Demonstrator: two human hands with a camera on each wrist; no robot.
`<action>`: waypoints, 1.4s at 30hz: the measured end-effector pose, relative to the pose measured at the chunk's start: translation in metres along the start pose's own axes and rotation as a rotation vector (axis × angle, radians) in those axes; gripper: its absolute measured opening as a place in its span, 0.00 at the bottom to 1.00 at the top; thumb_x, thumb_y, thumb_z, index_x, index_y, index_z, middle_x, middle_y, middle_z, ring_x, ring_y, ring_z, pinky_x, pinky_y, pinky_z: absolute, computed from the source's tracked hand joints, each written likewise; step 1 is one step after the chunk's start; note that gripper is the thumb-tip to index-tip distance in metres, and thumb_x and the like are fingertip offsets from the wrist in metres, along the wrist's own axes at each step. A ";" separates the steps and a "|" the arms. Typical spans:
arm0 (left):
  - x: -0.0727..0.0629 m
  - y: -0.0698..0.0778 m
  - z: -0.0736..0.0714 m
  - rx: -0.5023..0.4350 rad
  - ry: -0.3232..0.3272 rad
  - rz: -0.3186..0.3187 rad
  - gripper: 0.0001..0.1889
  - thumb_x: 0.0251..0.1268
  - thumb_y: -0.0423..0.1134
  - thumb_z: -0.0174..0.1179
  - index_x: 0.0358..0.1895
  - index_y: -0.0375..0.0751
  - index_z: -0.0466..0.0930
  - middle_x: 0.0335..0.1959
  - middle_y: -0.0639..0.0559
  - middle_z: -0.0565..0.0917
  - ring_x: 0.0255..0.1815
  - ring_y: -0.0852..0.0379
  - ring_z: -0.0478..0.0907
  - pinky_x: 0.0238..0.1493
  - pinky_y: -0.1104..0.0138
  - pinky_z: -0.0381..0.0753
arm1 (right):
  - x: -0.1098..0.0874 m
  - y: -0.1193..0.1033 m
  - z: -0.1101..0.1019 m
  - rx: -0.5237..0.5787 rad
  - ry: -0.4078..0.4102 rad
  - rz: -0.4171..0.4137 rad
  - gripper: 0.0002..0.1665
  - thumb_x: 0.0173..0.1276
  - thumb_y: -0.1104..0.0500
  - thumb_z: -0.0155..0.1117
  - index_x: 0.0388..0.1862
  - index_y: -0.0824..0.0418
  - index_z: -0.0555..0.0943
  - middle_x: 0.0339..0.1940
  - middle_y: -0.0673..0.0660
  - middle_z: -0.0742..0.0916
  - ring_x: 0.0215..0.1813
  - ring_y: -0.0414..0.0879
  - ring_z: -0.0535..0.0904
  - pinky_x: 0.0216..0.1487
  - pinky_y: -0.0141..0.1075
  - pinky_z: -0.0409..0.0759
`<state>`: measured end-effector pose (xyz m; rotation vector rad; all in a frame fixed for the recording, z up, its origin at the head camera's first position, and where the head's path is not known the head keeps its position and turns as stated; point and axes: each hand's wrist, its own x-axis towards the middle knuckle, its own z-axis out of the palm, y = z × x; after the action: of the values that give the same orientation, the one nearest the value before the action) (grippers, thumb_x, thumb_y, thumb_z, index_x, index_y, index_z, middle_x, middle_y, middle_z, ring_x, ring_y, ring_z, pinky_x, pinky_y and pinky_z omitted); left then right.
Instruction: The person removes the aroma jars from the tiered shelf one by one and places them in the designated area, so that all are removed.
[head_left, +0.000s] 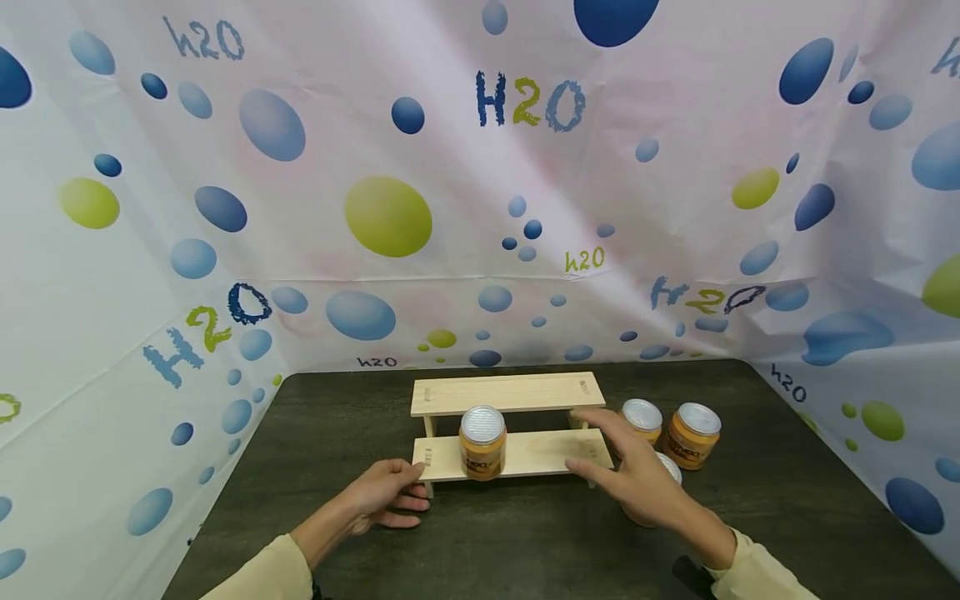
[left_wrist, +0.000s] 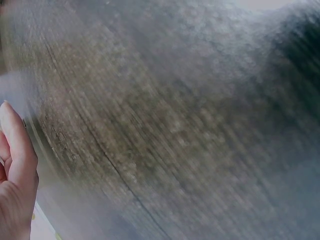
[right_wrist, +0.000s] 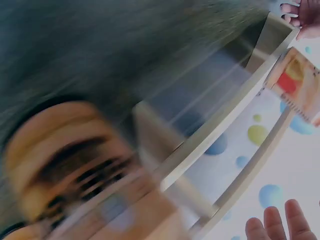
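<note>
Left hand: mine [head_left: 378, 496], at the left end of the lower board, thumb at its front corner and the other fingers below, by the leg; I cannot tell whether they pinch the wood.
Right hand: mine [head_left: 641, 479], over the right end of the stand, thumb and fingers [right_wrist: 274, 227] well apart, with nothing held between them.
Stand: wooden, two-stepped, between my hands on the dark surface [head_left: 337, 425]; its lower board [head_left: 536, 454] is nearer me, its upper board [head_left: 510, 393] higher and behind.
Jar on the stand: one orange jar [head_left: 483, 456] with a silver lid, upright on the lower board, left of its middle, apart from my fingers.
Jars at the right: two more [head_left: 641, 422] [head_left: 692, 437] upright on the surface, beyond my right hand; a third [head_left: 670, 469] is partly hidden behind that hand.
Sleeves: pale yellow, one [head_left: 262, 571] on each arm.
Backdrop: a white sheet [head_left: 465, 167] with blue and green spots and "H2O" lettering.
</note>
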<state>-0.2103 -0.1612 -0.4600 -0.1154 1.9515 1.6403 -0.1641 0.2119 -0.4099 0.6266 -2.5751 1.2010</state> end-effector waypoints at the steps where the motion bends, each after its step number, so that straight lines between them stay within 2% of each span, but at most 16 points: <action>1: 0.000 0.000 0.000 0.001 0.002 -0.002 0.19 0.80 0.50 0.50 0.48 0.34 0.74 0.40 0.45 0.81 0.38 0.53 0.86 0.41 0.55 0.91 | 0.004 -0.002 0.005 0.025 -0.013 -0.004 0.37 0.67 0.50 0.72 0.72 0.50 0.70 0.70 0.55 0.76 0.71 0.57 0.72 0.63 0.62 0.77; 7: 0.000 0.001 0.000 0.002 0.008 -0.003 0.19 0.80 0.50 0.50 0.48 0.33 0.74 0.40 0.44 0.81 0.38 0.54 0.86 0.41 0.56 0.91 | 0.024 -0.014 0.032 0.073 -0.054 -0.039 0.39 0.67 0.48 0.72 0.74 0.50 0.68 0.72 0.55 0.75 0.73 0.58 0.71 0.65 0.63 0.75; 12: -0.002 0.001 0.000 0.000 0.010 -0.013 0.18 0.80 0.49 0.50 0.47 0.34 0.74 0.40 0.44 0.81 0.38 0.54 0.86 0.41 0.56 0.91 | 0.036 -0.021 0.055 0.120 -0.061 -0.063 0.42 0.67 0.47 0.72 0.76 0.49 0.66 0.74 0.53 0.73 0.74 0.56 0.70 0.67 0.61 0.75; 18: -0.002 0.001 0.000 -0.003 0.001 -0.013 0.18 0.81 0.49 0.49 0.47 0.35 0.74 0.40 0.46 0.81 0.37 0.55 0.86 0.41 0.56 0.91 | 0.046 -0.024 0.075 0.172 -0.061 -0.077 0.41 0.66 0.47 0.73 0.74 0.50 0.68 0.72 0.52 0.74 0.73 0.54 0.70 0.67 0.62 0.74; 26: -0.001 0.001 0.000 0.003 0.000 -0.015 0.18 0.81 0.50 0.49 0.47 0.35 0.74 0.39 0.46 0.81 0.37 0.55 0.86 0.41 0.57 0.91 | 0.049 -0.027 0.086 0.206 -0.064 -0.072 0.38 0.65 0.48 0.73 0.72 0.46 0.70 0.70 0.53 0.75 0.69 0.52 0.73 0.64 0.62 0.76; 33: 0.000 0.002 -0.001 0.010 -0.009 -0.013 0.19 0.81 0.51 0.49 0.47 0.34 0.74 0.40 0.46 0.81 0.37 0.55 0.86 0.41 0.57 0.91 | 0.050 -0.024 0.091 0.207 -0.050 -0.077 0.36 0.65 0.50 0.73 0.71 0.46 0.72 0.69 0.56 0.75 0.68 0.55 0.74 0.63 0.62 0.77; 38: 0.001 0.002 -0.002 0.005 -0.007 -0.017 0.19 0.81 0.51 0.49 0.47 0.34 0.74 0.40 0.46 0.81 0.37 0.55 0.86 0.41 0.57 0.91 | 0.052 -0.024 0.096 0.219 -0.052 -0.046 0.36 0.65 0.49 0.74 0.71 0.46 0.72 0.69 0.57 0.75 0.68 0.56 0.74 0.64 0.61 0.77; 42: -0.001 0.001 0.000 0.002 -0.013 -0.011 0.19 0.81 0.51 0.49 0.47 0.34 0.74 0.40 0.46 0.81 0.37 0.56 0.86 0.41 0.57 0.91 | 0.050 -0.025 0.099 0.228 -0.071 -0.001 0.36 0.64 0.47 0.74 0.70 0.46 0.74 0.68 0.54 0.75 0.67 0.52 0.75 0.64 0.58 0.78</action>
<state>-0.2101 -0.1617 -0.4589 -0.1145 1.9397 1.6273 -0.1994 0.1074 -0.4376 0.7281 -2.5137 1.5120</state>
